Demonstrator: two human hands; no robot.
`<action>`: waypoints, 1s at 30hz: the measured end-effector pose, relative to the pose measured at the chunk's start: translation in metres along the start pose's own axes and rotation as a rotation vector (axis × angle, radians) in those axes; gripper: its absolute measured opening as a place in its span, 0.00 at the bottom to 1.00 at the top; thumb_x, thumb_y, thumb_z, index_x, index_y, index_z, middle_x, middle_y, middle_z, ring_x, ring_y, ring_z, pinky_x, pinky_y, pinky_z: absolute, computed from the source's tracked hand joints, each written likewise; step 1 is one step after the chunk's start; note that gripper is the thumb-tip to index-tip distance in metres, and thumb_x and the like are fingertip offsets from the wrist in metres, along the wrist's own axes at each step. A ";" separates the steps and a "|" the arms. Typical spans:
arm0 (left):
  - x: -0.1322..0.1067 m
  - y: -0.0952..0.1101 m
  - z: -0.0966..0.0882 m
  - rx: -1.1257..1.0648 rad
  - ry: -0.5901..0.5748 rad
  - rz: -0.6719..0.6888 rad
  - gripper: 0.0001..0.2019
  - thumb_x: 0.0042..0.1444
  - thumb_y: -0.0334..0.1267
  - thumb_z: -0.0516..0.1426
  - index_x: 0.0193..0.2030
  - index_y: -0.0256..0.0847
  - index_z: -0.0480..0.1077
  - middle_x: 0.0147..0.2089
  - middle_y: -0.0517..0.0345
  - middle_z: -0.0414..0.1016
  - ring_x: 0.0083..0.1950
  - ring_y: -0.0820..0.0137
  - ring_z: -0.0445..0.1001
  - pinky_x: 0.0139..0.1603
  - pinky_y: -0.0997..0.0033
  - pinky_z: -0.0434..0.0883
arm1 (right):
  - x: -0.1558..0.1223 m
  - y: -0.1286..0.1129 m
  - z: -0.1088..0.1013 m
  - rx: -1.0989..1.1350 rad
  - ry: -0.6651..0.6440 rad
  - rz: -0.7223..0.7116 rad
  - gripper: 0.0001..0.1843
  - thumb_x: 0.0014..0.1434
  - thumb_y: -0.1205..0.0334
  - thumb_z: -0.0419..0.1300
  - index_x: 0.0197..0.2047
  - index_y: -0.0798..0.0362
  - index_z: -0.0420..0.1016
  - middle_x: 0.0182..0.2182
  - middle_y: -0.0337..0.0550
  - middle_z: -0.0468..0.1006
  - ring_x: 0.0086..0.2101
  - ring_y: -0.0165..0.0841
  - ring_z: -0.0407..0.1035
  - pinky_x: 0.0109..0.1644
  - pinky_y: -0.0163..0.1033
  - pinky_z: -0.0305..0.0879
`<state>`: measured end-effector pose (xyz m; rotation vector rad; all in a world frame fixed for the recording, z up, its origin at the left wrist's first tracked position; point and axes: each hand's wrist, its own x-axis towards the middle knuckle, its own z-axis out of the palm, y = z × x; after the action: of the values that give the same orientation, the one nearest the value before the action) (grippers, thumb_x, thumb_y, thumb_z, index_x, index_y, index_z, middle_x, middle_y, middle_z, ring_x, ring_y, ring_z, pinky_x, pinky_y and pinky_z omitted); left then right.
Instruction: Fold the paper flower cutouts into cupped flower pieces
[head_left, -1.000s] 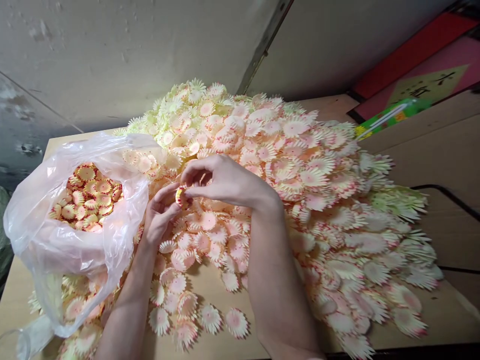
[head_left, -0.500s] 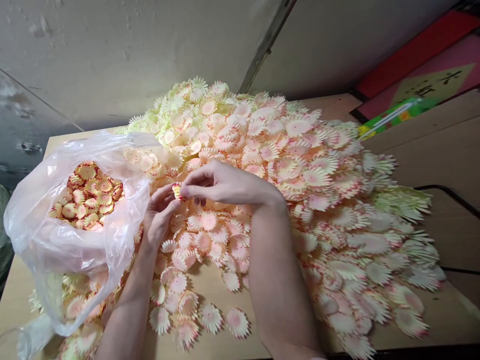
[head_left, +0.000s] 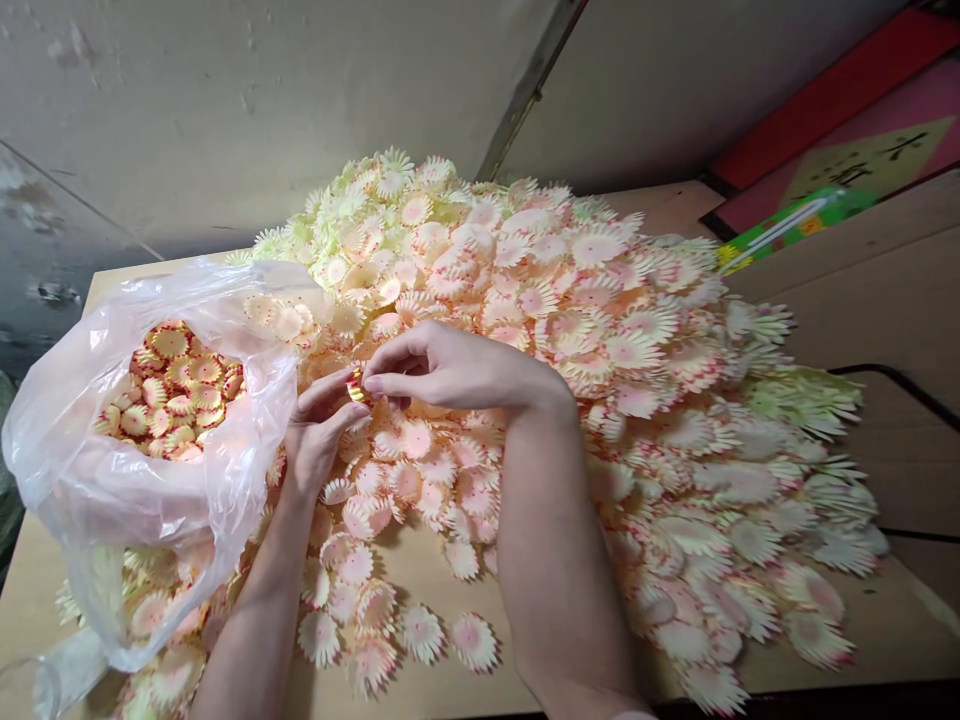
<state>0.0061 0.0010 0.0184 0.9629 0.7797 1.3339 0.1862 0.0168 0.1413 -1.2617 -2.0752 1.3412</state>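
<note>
A small artificial flower head [head_left: 356, 386], yellow with red petal tips, is pinched between the thumb and fingers of my left hand [head_left: 321, 428]. From the other side, my right hand [head_left: 431, 366] is closed, its thumb and index finger pinching the flower's right edge; the exact contact is partly hidden by the fingers. Under and behind both hands spreads a big heap of loose pale pink and cream flower pieces [head_left: 480, 300] with fringed rims. Left of my left hand, an open white plastic bag [head_left: 97, 480] contains many small curled flower heads [head_left: 184, 385] in yellow and red.
The heap covers much of the wooden table [head_left: 420, 680], with a few stray pieces near the front. A grey wall [head_left: 300, 100] rises behind. To the right stand a cardboard panel [head_left: 847, 300], a green packet [head_left: 810, 222], red boxes [head_left: 825, 95] and a black cable [head_left: 907, 388].
The flower head has turned slightly between my fingers, and my right thumb and index finger have shifted a little rightward. The heap and bag stay as they were.
</note>
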 end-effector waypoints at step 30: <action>0.003 0.003 0.004 0.057 -0.067 0.147 0.18 0.42 0.35 0.73 0.42 0.49 0.81 0.49 0.57 0.79 0.55 0.66 0.76 0.59 0.67 0.73 | 0.002 0.001 0.004 -0.053 0.098 -0.007 0.07 0.54 0.66 0.58 0.27 0.57 0.76 0.23 0.39 0.72 0.26 0.27 0.63 0.30 0.35 0.57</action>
<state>0.0082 0.0035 0.0230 1.1217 0.7099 1.4045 0.1830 0.0162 0.1379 -1.3138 -2.0577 1.2038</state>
